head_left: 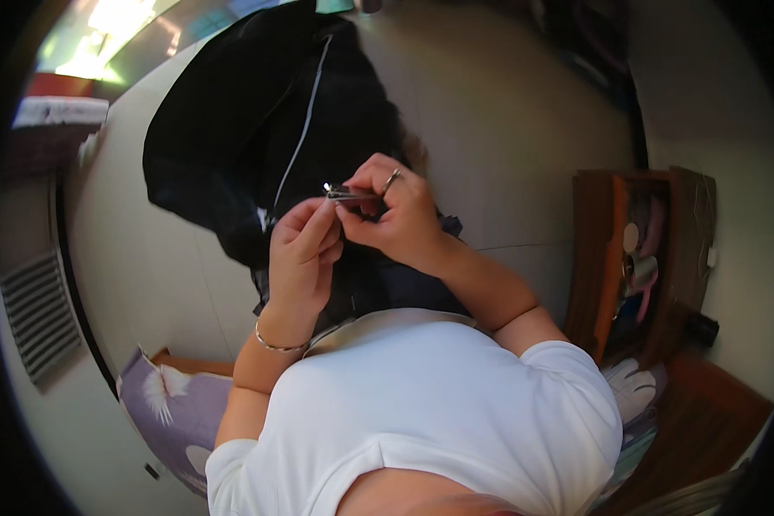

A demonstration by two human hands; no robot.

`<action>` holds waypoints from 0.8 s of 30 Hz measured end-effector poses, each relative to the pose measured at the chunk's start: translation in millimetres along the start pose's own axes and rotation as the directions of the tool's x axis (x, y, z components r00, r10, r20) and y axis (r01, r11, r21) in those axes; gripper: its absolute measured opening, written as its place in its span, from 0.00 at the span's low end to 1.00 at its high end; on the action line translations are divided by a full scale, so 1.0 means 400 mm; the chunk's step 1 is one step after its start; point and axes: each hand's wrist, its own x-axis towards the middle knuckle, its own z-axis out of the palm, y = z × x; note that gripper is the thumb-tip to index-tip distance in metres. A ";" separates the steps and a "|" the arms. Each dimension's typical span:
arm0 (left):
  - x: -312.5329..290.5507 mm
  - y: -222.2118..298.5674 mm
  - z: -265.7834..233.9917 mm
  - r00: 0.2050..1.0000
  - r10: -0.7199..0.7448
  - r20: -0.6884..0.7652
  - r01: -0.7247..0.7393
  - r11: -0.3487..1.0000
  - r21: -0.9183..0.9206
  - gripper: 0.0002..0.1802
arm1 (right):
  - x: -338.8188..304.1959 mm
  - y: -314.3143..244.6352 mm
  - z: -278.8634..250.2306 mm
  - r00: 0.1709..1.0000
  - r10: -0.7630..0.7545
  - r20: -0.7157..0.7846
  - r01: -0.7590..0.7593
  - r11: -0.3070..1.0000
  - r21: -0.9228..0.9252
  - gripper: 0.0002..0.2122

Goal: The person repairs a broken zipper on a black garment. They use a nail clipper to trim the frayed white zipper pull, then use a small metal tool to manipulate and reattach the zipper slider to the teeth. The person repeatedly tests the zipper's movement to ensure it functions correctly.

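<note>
While the right hand (396,219) pinches a small shiny metal nail clipper (350,194) between thumb and pointer finger, its fingers (378,176) are curled close together and shut tight on the tool. A ring sits on one of those fingers. The clipper is held up in front of the person's chest, with its bright tip pointing to the left. The left hand (303,254) is right beside it, with its fingers (311,225) bent in loosely and their tips touching the clipper's end; I cannot tell if they grip anything. A thin bracelet (277,344) goes around the left wrist. Below the hands is the person's white shirt (421,404). Behind the hands lies a big black piece of clothing (258,129) with a thin white line running down it, spread over a pale floor (507,112). On the right stands a brown wooden shelf (595,258), and in it are small round things and something pink, too blurry to name. Near the bottom left is a purple cloth (168,413) with white shapes on it. At the far left is a white vent (39,314) with slats. Bright light shines at the top left corner.
</note>
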 end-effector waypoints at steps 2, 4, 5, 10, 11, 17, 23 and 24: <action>0.012 -0.010 0.029 0.995 -0.098 -0.005 0.098 0.995 0.037 0.05 | -0.013 0.021 -0.037 0.992 -0.112 -0.058 0.101 0.980 -0.174 0.07; 0.020 -0.022 0.046 0.986 -0.163 0.021 0.161 0.985 0.057 0.06 | -0.021 0.047 -0.058 0.962 -0.233 -0.142 0.198 0.954 -0.225 0.08; 0.027 -0.034 0.060 0.985 -0.170 0.024 0.168 0.983 0.076 0.07 | -0.024 0.056 -0.083 0.973 -0.135 -0.186 0.103 0.980 -0.173 0.08; 0.007 -0.062 0.064 0.957 -0.279 0.079 0.269 0.956 0.118 0.13 | -0.058 0.190 -0.475 0.776 0.305 -0.552 -0.413 0.907 -0.080 0.07; -0.010 -0.055 0.060 0.968 -0.242 0.072 0.231 0.964 0.131 0.13 | -0.066 0.184 -0.604 0.722 0.271 -0.636 -0.472 0.866 -0.167 0.08; 0.000 -0.060 -0.001 0.968 -0.226 0.108 0.218 0.972 0.083 0.12 | -0.406 0.097 -1.303 0.399 -0.147 -0.905 -0.914 0.010 -0.405 0.15; 0.004 -0.040 -0.010 0.968 -0.238 0.073 0.229 0.966 0.121 0.12 | -0.722 0.192 -1.496 0.075 0.103 -0.992 -0.993 -0.089 -0.084 0.20; 0.002 -0.035 -0.011 0.970 -0.236 0.064 0.226 0.966 0.128 0.12 | -0.727 0.210 -1.511 0.052 0.065 -0.997 -0.999 0.003 -0.052 0.21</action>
